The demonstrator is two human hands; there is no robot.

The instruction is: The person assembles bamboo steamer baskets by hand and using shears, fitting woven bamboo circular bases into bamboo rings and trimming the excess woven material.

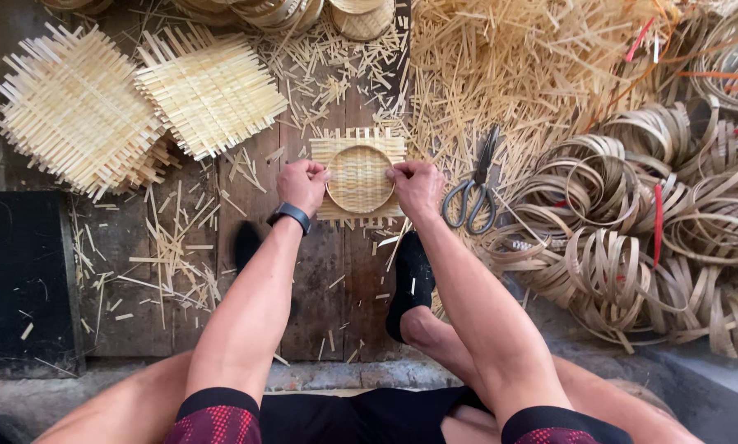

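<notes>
Weathered wooden planks [336, 279] are serving as the work floor, littered with bamboo offcuts. Coiled bamboo hoops [632, 238] are piling up at the right; two woven square mats [139, 103] are lying far left. At centre, a small woven mat [357, 177] is lying flat with a round hoop [359, 179] seated on it. Left hand [301, 186] is pinching the hoop's left rim, fingers pressed together; right hand [417, 187] is pinching the right rim likewise. Scissors [473, 193] are resting just right of the right hand. Judgement: pressing evenly from both sides, keeping the hoop centred on the weave, should be giving the cleanest seating.
</notes>
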